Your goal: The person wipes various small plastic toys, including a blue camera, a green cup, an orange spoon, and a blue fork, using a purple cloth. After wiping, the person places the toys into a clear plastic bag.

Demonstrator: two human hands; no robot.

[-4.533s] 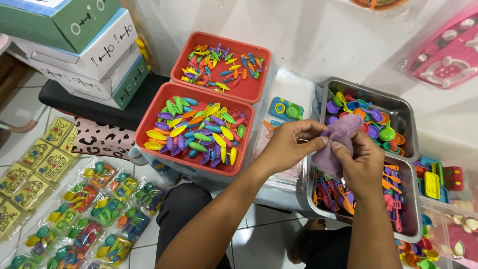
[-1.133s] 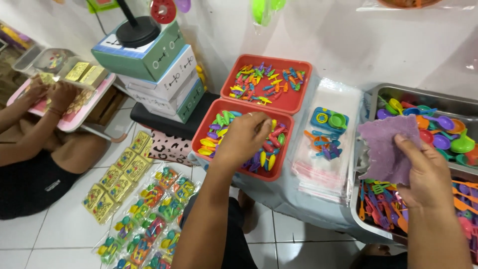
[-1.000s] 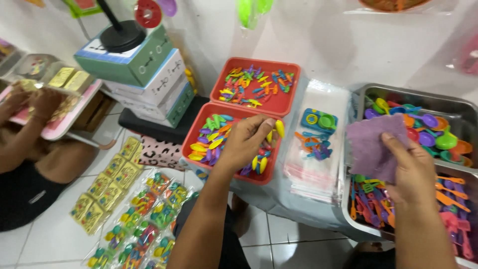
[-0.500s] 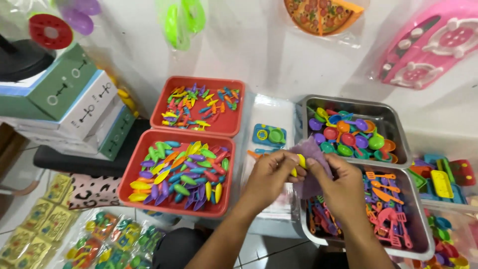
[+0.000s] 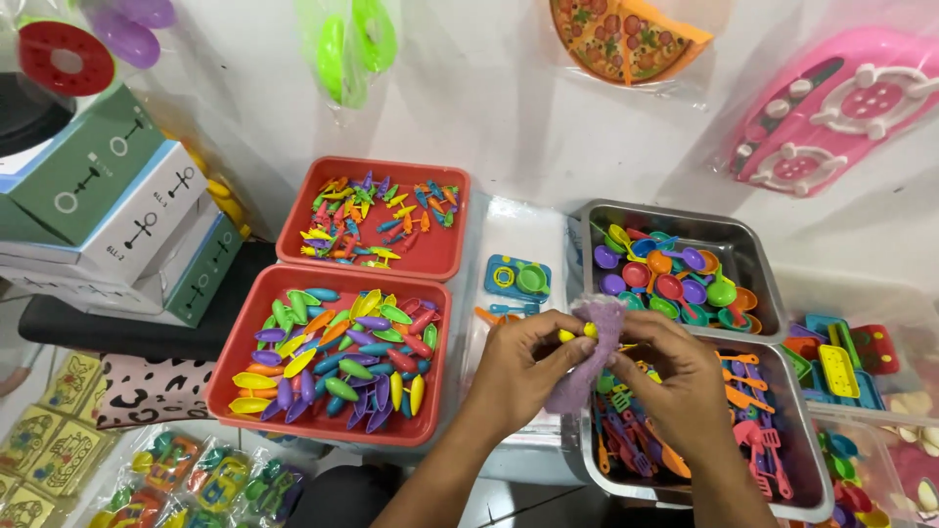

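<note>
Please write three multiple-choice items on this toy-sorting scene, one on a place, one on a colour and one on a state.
1. Where does the red tray of leaf-shaped pieces lie?
A. left of the hands
B. inside a metal tray
C. on the wall

2. What colour is the cloth held between the hands?
A. green
B. purple
C. white

3. How are the hands placed?
A. both flat on the floor
B. one in each red tray
C. both pinching the cloth

Key: 1 A, the tray sits left of the left hand. 2 B, the cloth is pale purple. 3 C, the left hand and the right hand meet on the cloth, with a small yellow piece at the left hand's fingertips.
</note>
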